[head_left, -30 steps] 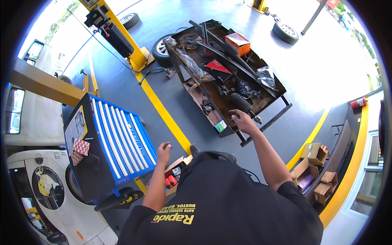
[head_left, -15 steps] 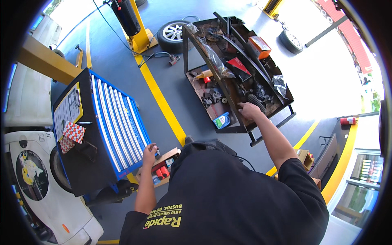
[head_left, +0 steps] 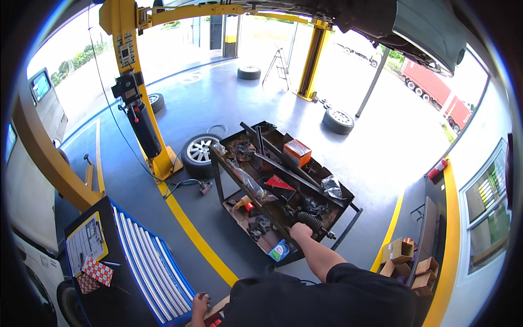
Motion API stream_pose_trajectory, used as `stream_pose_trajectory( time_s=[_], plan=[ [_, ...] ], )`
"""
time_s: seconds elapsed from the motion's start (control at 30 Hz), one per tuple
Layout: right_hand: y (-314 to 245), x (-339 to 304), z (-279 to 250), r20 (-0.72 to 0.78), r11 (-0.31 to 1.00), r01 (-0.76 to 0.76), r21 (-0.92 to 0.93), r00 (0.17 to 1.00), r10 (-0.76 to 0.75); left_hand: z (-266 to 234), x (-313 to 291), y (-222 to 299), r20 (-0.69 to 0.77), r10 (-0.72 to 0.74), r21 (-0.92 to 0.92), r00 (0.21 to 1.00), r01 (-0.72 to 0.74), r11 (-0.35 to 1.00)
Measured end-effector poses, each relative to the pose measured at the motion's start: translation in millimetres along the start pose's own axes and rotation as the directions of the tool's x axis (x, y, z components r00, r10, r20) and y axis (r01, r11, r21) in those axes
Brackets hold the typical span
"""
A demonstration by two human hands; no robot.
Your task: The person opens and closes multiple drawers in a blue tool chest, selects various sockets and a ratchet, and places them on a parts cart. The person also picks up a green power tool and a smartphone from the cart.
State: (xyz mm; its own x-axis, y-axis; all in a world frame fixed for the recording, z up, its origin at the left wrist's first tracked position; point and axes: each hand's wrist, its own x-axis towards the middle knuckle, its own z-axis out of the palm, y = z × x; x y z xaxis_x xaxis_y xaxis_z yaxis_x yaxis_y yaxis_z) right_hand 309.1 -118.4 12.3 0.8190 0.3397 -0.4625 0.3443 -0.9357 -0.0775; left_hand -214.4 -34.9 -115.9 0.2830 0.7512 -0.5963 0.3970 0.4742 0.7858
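Observation:
My right hand [head_left: 300, 231] lies on the near rim of a dark metal tool cart [head_left: 267, 210], its fingers closed over the edge. Just beside it in the top tray is a ribbed black rubber boot [head_left: 310, 220]. The tray also carries a red-and-black box [head_left: 279, 184], an orange box [head_left: 297, 151] and clear plastic bags [head_left: 332, 187]. On the lower shelf are a blue pack [head_left: 279, 251] and an orange-yellow bottle [head_left: 241, 203]. Low at my left, my left hand [head_left: 201, 303] is curled near the blue tool cabinet [head_left: 155, 261]; a small dark thing may be in its fingers.
A wheel [head_left: 198, 154] lies beyond the cart, near a yellow lift post [head_left: 155, 131] with a hose. A raised vehicle [head_left: 392, 27] hangs overhead. Cardboard boxes [head_left: 397, 250] stand at the right, near a red extinguisher [head_left: 437, 169]. A clipboard [head_left: 87, 242] rests on the cabinet.
The view has tilted up, bringing the raised vehicle and far floor into sight. My right hand stays at the cart's rim; my left hand now sits lower in the picture, still curled.

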Motion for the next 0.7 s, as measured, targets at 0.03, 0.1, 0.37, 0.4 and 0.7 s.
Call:
stream_pose_trajectory(
  time_s=[0.03,0.1,0.37,0.4,0.7],
  plan=[
    [1,0,3,-0.024,1.000,0.023,-0.018,0.999,-0.024,-4,2,2,-0.013,-0.013,-0.005,1.000,0.013,1.000],
    [8,-1,10,-0.072,0.997,0.042,-0.061,0.996,-0.046,-7,5,1,-0.022,-0.057,0.034,0.998,0.058,0.998],
    [1,9,1,-0.197,0.960,0.249,-0.129,0.942,-0.271,-22,63,-46,0.042,0.000,-0.050,0.999,0.002,0.999],
    [-1,9,-2,-0.154,0.949,0.293,-0.117,0.939,-0.309,-22,70,-55,0.059,-0.050,-0.029,0.997,0.051,0.998],
    [16,-42,5,-0.058,0.934,0.358,0.002,0.932,-0.357,-22,70,-68,0.156,-0.145,0.120,0.977,0.127,0.985]
  ],
)
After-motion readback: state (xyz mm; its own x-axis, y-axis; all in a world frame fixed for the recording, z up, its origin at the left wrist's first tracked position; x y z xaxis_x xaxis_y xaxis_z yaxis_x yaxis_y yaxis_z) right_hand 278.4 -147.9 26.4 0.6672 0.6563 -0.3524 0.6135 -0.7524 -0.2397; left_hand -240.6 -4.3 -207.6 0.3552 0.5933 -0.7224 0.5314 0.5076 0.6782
